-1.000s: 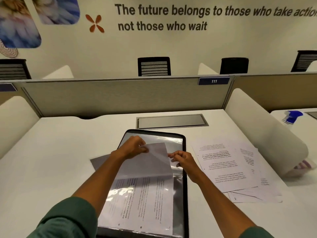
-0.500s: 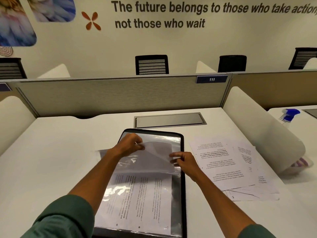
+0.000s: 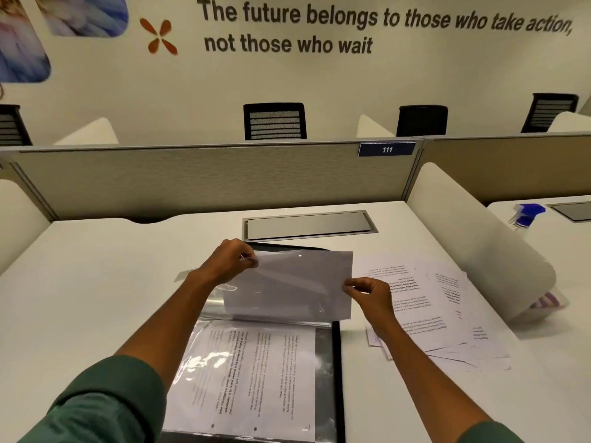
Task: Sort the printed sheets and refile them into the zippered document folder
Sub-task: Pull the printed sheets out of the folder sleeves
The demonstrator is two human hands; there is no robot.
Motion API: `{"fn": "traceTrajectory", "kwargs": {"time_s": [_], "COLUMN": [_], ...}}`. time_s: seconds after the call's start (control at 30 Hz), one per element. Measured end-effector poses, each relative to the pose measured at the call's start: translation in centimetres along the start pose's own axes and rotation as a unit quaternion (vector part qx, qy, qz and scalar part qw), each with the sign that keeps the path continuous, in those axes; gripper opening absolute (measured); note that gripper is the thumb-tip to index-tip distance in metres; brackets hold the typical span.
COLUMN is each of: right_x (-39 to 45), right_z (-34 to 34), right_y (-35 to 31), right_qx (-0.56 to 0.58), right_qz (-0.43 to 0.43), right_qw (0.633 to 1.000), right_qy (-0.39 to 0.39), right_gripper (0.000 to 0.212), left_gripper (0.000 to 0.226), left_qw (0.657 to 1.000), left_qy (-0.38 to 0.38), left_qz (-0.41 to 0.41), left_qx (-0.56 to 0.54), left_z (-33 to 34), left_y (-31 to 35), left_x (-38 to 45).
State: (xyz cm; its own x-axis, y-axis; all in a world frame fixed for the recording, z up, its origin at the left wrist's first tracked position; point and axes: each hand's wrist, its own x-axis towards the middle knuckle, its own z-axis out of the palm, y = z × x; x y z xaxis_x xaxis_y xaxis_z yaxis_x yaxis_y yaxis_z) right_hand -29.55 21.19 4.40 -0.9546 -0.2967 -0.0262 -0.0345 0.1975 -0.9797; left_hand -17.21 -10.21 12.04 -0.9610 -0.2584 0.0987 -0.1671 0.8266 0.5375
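Observation:
A black document folder (image 3: 338,372) lies open on the white desk in front of me, with a printed sheet (image 3: 256,375) under a clear sleeve in its near half. Above the folder's far half I hold up a sheet (image 3: 287,282), blank side toward me. My left hand (image 3: 228,260) pinches its upper left corner. My right hand (image 3: 371,298) pinches its right edge. A loose pile of printed sheets (image 3: 431,308) lies on the desk just right of the folder.
A grey cable hatch (image 3: 307,223) is set into the desk beyond the folder. A beige partition (image 3: 208,177) closes off the back, and a white curved divider (image 3: 473,238) stands at the right. A blue spray bottle (image 3: 524,214) stands on the neighbouring desk.
The sheet has been lifted up from the folder and swung to the right. Both hands rose with it and moved further apart.

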Motion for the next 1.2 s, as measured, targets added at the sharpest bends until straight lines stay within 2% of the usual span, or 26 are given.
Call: {"fn": "traceTrajectory", "kwargs": {"time_s": [0.17,0.33,0.5,0.6,0.73,0.83,1.0,1.1,1.2], "right_x": [1.0,1.7,2.8,3.3,3.4,3.6,3.8,2.6,1.1], "right_z": [-3.3,-6.9,-10.6,-12.4,-13.8,-14.8,-16.0,-15.7,-15.1], "right_y": [0.3,-0.1,0.2,0.1,-0.9,-1.2,-1.0,-0.5,0.9], "right_qx": [0.004,-0.024,-0.065,-0.081,-0.095,-0.093,-0.107,-0.130,-0.138], "right_qz": [-0.005,0.003,0.005,-0.013,-0.059,-0.094,-0.136,-0.158,-0.173], "right_qw": [0.997,0.987,0.963,0.941,0.914,0.904,0.884,0.888,0.900], "right_qy": [0.074,0.158,0.261,0.328,0.391,0.407,0.433,0.411,0.376], "right_gripper": [0.020,0.046,0.023,0.022,0.018,0.008,0.013,0.013,0.020], "left_gripper": [0.014,0.010,0.014,0.014,0.014,0.016,0.016,0.017,0.012], "left_qw": [1.000,0.999,0.984,0.962,0.942,0.938,0.944,0.948,0.970], "left_qy": [0.018,0.036,0.068,0.085,0.100,0.104,0.126,0.131,0.108], "left_qz": [-0.016,-0.009,-0.013,-0.040,-0.061,-0.088,-0.098,-0.115,-0.112], "left_qx": [-0.005,0.019,0.162,0.257,0.315,0.318,0.289,0.265,0.188], "left_z": [0.4,0.9,1.8,2.3,3.0,3.4,4.9,6.6,8.0], "left_y": [-0.3,-0.3,-0.1,1.0,3.2,5.1,5.2,4.3,3.3], "left_x": [0.8,1.7,2.8,3.5,4.0,4.3,5.0,5.1,5.0]}}
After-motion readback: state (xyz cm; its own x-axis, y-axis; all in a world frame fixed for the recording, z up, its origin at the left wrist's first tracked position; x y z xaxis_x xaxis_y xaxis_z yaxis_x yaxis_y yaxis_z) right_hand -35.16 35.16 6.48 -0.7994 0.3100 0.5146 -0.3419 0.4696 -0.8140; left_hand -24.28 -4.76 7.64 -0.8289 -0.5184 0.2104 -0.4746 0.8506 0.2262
